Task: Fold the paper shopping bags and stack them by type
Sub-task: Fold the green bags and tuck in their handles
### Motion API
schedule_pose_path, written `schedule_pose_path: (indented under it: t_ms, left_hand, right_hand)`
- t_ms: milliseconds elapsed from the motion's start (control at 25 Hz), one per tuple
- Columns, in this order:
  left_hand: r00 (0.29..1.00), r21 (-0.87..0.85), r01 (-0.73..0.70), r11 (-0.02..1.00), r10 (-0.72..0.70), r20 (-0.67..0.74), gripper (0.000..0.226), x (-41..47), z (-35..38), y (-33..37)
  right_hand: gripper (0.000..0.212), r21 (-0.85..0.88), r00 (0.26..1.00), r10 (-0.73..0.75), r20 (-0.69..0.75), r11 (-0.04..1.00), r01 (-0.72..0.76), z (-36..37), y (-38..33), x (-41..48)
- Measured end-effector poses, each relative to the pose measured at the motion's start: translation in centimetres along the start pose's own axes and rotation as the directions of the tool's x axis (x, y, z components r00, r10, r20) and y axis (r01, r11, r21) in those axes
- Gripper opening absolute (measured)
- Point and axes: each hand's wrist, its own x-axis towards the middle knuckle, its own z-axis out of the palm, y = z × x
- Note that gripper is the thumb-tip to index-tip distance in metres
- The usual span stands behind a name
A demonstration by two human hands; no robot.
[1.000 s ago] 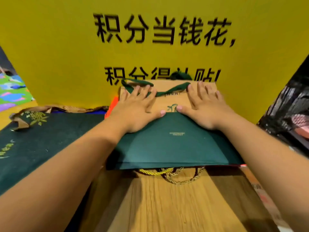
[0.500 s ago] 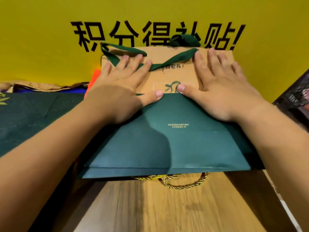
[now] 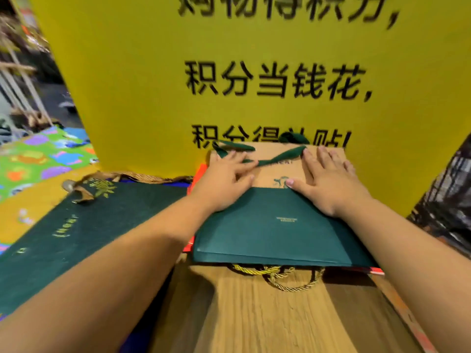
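Head view: left hand [image 3: 224, 180] and right hand [image 3: 330, 186], fingers straight, press flat on the dark green and brown kraft paper bag [image 3: 275, 228] topping a pile [image 3: 372, 270] on the wooden tabletop [image 3: 267, 322]. Flattening seems the step in hand; next, squaring it with the pile. Green ribbon handles [image 3: 283, 156] point away toward the yellow sign [image 3: 153, 98]; its long axis seems to follow.

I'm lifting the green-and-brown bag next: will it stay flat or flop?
Probably stiff: the bag lies flat with crisp edges. It may spring open once released, since the left hand and right hand press it. Its ribbon handles look limp and likely dangle.
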Motion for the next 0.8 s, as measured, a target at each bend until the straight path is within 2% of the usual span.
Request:
schedule_pose_path:
  t_ms: [80,120,280,360,440,520,640,760,800]
  left_hand:
    - [0.991,0.11,0.038,0.993,-0.023,-0.133,0.036,-1.0,-1.3,0.6]
    - [0.988,0.156,0.057,0.986,-0.033,-0.151,0.033,-1.6,-2.2,0.6]
    - [0.978,0.124,0.193,0.973,-0.18,-0.106,0.042,-6.9,-5.7,-3.6]
    - [0.947,0.161,0.319,0.934,-0.308,-0.092,0.038,-10.8,-7.4,-7.2]
    - [0.879,0.216,0.476,0.852,-0.468,-0.091,0.036,-15.5,-9.3,-10.6]
    - [0.799,0.248,0.599,0.761,-0.589,-0.121,0.038,-19.9,-10.6,-13.7]
    - [0.656,0.234,0.751,0.617,-0.739,-0.157,0.056,-25.1,-11.8,-16.8]
    - [0.536,0.171,0.839,0.516,-0.839,-0.098,0.074,-28.0,-12.4,-18.1]
    - [0.519,0.122,0.851,0.51,-0.854,-0.05,0.074,-28.5,-12.4,-18.2]
  right_hand:
    - [0.088,-0.064,1.0,-0.009,-0.012,0.998,0.008,-1.3,-0.6,-0.5]
    - [0.08,-0.111,0.999,-0.017,-0.032,0.994,0.013,-2.1,-1.1,-0.7]
    - [0.06,-0.171,0.967,-0.059,-0.25,0.985,0.016,-5.6,-5.9,-2.0]
    - [0.042,-0.136,0.921,-0.2,-0.335,0.977,0.162,-6.4,-9.9,-3.1]
    - [0.033,-0.093,0.851,-0.398,-0.343,0.916,0.391,-6.3,-15.1,-4.7]
    - [0.031,-0.068,0.793,-0.544,-0.273,0.833,0.549,-5.2,-20.2,-6.4]
    - [0.041,-0.056,0.732,-0.675,-0.092,0.737,0.673,-2.5,-26.6,-7.9]
    - [0.06,-0.009,0.704,-0.681,0.2,0.718,0.697,0.9,-30.8,-8.8]
    - [0.067,0.0,0.691,-0.664,0.286,0.721,0.693,2.0,-31.7,-9.0]
